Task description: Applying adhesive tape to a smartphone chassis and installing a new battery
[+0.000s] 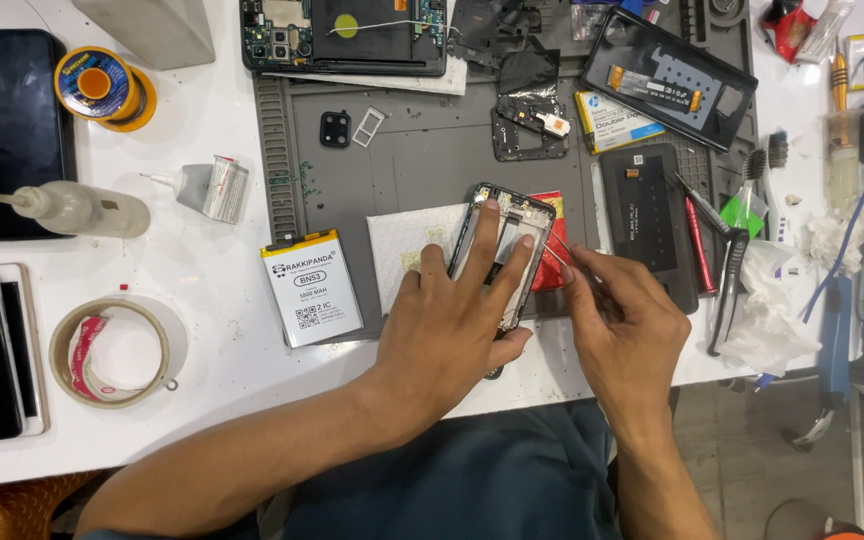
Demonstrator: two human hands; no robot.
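Your left hand (457,325) lies flat across the opened phone frame (508,222), fingers spread and pressing down on it, with your fingertips reaching toward its upper end and your thumb hooked around its lower right edge; the frame sits directly under your palm, on the front edge of the grey work mat (412,160). Your right hand (624,325) is just to the right of the frame, pinched closed around a pair of thin metal tweezers (560,248) whose tips angle up and left to the frame's right side, near the top. A small red packet (552,262) peeks out between the frame and your right hand, partly under the tweezers. Beneath the frame's left side lies a white padded envelope (407,245), and just left of that, near your left wrist, a white-labelled battery (310,288) rests at a slight tilt. Beyond your right hand a dark phone back panel (647,225) lies upright on the mat. Well away to the left on the white table (202,330) sit a roll of tape (112,352), a clear dropper bottle (77,210) lying on its side, and a yellow spool of solder wire (102,88).
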